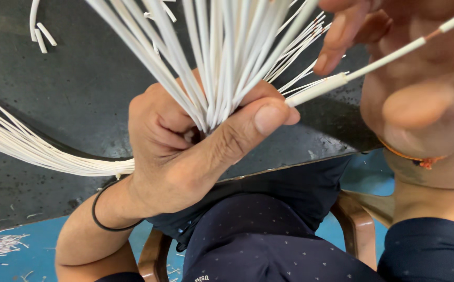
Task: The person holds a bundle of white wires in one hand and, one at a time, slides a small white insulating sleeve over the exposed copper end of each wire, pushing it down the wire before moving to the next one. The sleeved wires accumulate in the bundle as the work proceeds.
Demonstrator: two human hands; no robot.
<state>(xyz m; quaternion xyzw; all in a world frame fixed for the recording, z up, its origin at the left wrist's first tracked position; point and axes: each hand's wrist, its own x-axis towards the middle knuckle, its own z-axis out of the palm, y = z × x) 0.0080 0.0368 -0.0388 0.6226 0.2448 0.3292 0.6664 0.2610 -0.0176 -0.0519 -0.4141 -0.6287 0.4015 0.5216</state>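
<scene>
Dark worktop (pixel 70 89) lies beneath my left hand (pixel 185 151), clenched on a white wire bundle (pixel 221 57). My right hand (pixel 420 89) pinches one stripped wire (pixel 342 79); many remain.

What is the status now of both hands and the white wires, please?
Left hand shut on bundle of white wires. Right hand pinching single white wire, insulation partly slid along it. Nothing between the hands.

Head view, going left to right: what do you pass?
Cut sleeve bits → wire bundle on the table → left hand gripping fanned wires → single wire → right hand.
</scene>
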